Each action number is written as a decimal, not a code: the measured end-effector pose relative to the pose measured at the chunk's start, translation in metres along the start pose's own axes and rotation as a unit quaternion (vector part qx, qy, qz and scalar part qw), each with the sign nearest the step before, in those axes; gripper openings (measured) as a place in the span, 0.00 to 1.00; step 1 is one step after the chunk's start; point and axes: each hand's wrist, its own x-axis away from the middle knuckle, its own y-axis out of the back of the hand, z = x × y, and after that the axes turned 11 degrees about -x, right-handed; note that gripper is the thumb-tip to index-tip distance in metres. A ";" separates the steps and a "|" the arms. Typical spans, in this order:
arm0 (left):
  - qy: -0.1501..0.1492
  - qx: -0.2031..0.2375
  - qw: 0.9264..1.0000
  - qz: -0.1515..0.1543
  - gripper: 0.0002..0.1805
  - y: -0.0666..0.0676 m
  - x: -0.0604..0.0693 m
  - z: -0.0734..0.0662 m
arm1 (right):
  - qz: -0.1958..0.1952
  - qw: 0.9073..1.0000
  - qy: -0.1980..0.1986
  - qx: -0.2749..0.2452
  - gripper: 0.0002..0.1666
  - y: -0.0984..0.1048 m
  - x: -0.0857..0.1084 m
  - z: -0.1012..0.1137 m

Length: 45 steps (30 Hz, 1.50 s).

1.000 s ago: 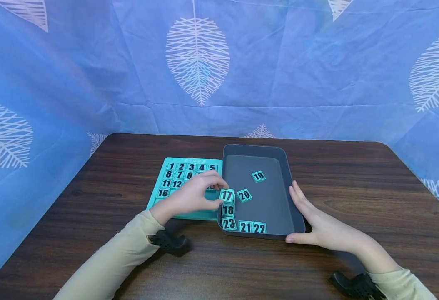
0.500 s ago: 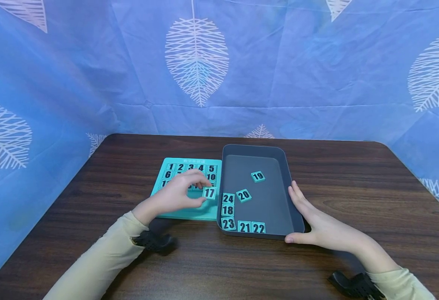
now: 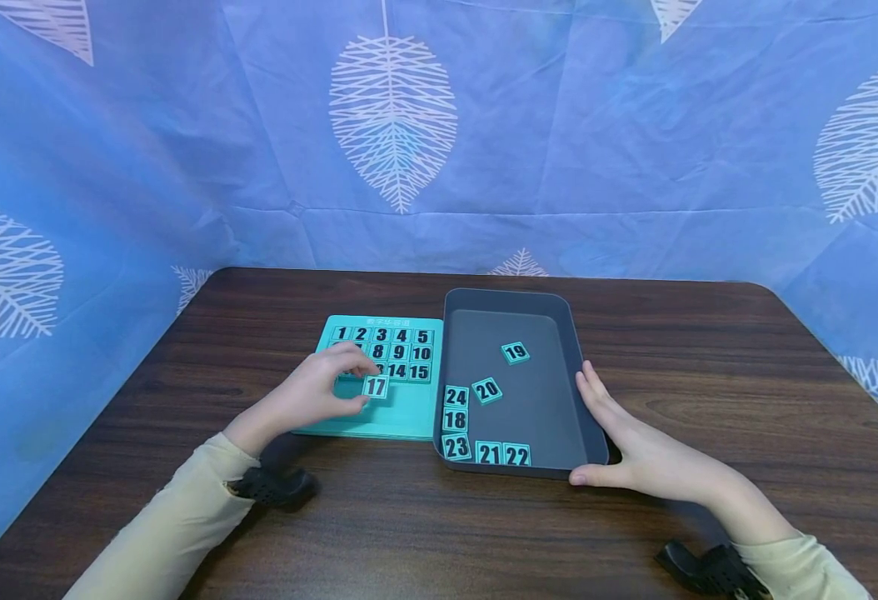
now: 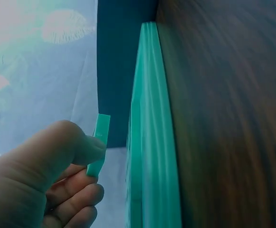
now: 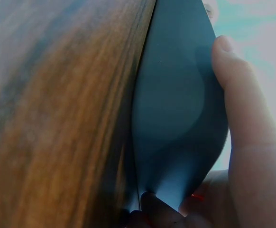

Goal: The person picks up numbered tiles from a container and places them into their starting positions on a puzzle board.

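My left hand point(image 3: 307, 387) pinches a teal number tile marked 17 point(image 3: 376, 387) between thumb and fingers. In the left wrist view the tile point(image 4: 99, 145) is seen edge-on, apart from the board's edge point(image 4: 154, 128). Below it lies the teal number board point(image 3: 401, 421), with rows of numbered tiles point(image 3: 399, 352) at its far side; my hand hides some at the left. My right hand point(image 3: 634, 450) rests against the near right corner of a dark grey tray point(image 3: 551, 400), fingers straight along its side. Its thumb point(image 5: 244, 95) touches the near wall.
In the tray lie loose tiles: 19 point(image 3: 516, 353), 20 point(image 3: 487, 391), 24 point(image 3: 456, 397), 18 point(image 3: 455, 420), 23 point(image 3: 456, 447), 21 point(image 3: 488, 453) and 22 point(image 3: 517, 454). Tray and board stand side by side on a brown wooden table point(image 3: 439, 533). A blue leaf-print cloth point(image 3: 559, 150) hangs behind.
My left hand has carried tile 17 leftward from the tray to over the board, uncovering tile 24 in the tray. My right hand has stayed at the tray's corner.
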 end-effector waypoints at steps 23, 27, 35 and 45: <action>0.029 -0.052 0.998 -0.001 0.14 0.001 0.018 0.028 | 0.002 1.000 -0.002 -0.004 0.65 0.000 0.000 0.000; 0.036 -0.044 0.998 0.007 0.14 0.002 0.019 0.028 | 0.003 1.000 -0.003 -0.005 0.65 0.000 0.000 0.000; 0.051 -0.041 0.998 0.017 0.14 0.001 0.020 0.028 | 0.004 1.000 -0.003 -0.008 0.64 0.000 0.000 -0.001; 0.050 -0.042 0.998 0.018 0.15 0.003 0.020 0.028 | 0.003 1.000 0.000 -0.010 0.65 0.000 0.000 -0.001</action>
